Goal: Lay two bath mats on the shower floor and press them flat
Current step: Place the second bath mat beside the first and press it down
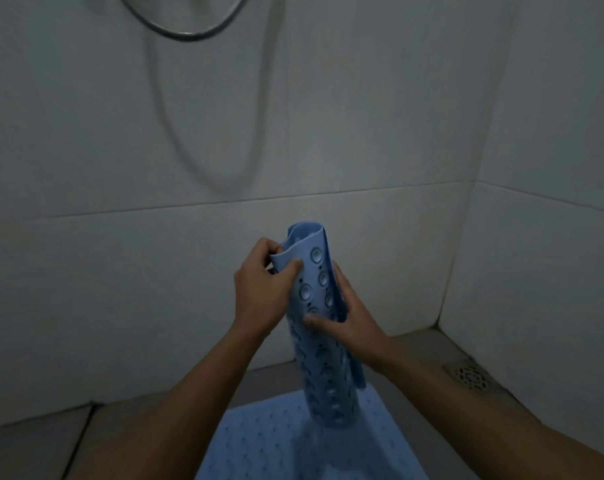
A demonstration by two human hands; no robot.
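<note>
Two blue bath mats show in the dim shower; one flat mat point(286, 441) lies spread on the grey floor point(266, 379); the rolled mat point(319, 327) stands nearly upright in the air above it; the left hand point(259, 289) pinches its loose upper corner; the right hand point(345, 317) clasps its middle; a floor drain point(468, 377) sits at the right, near the wall.
</note>
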